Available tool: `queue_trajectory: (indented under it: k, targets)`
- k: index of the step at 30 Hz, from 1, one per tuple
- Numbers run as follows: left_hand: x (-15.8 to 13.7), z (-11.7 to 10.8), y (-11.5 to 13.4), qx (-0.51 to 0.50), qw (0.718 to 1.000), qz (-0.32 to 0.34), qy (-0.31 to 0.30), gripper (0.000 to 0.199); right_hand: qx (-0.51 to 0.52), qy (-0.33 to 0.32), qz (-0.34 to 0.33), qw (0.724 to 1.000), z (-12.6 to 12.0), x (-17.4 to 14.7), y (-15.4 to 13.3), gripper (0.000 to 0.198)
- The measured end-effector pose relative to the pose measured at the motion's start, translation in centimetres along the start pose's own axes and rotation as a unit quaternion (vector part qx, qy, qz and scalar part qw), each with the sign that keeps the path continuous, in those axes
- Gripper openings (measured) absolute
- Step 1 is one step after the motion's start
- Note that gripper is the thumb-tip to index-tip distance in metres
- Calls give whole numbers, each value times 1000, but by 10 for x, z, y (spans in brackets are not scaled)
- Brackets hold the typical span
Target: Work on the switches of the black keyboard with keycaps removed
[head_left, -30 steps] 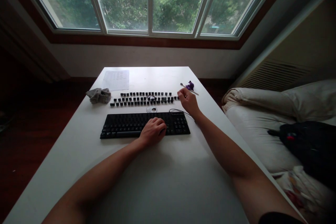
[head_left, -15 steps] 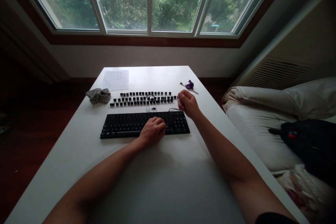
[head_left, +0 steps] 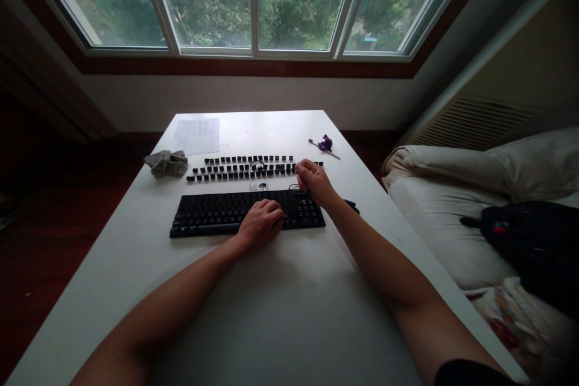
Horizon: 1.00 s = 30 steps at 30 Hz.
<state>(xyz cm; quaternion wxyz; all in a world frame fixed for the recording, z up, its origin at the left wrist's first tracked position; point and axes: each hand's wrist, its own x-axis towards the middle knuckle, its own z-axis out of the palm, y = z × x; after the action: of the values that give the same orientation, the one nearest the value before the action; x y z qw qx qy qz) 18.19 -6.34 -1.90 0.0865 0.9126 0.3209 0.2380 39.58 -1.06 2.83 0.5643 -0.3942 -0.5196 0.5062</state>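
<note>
- Currently, the work seems to be handling loose keycaps, lying in rows just above frame centre; right hand is hovering or resting near their right end, contact unclear.
- Keyboard is lying on the desk, mid-frame, below the rows.
- Next move probably calls for a careful fingertip pinch, not nudging neighbouring caps.
- Right grip: thumb and fingers are curling closely together; can't tell if a cap is inside.
- Left hand is resting on the keyboard, fingers bending loosely; tips hidden, grip contents unclear.
- Right forearm is slanting from lower right; left is reaching from lower left.
</note>
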Motion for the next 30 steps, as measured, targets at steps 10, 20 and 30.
queue_trajectory:
  k: [10,20,30]
  targets:
    - [-1,1,0,2,1000,0,4,13,-27,-50,2,998,-6,6,1,30]
    - [0,2,-1,5,1000,2,-4,15,-75,-30,31,996,-10,9,7,28]
    - [0,-1,0,4,1000,5,-4,12,-162,-116,-5,980,-5,-13,1,31]
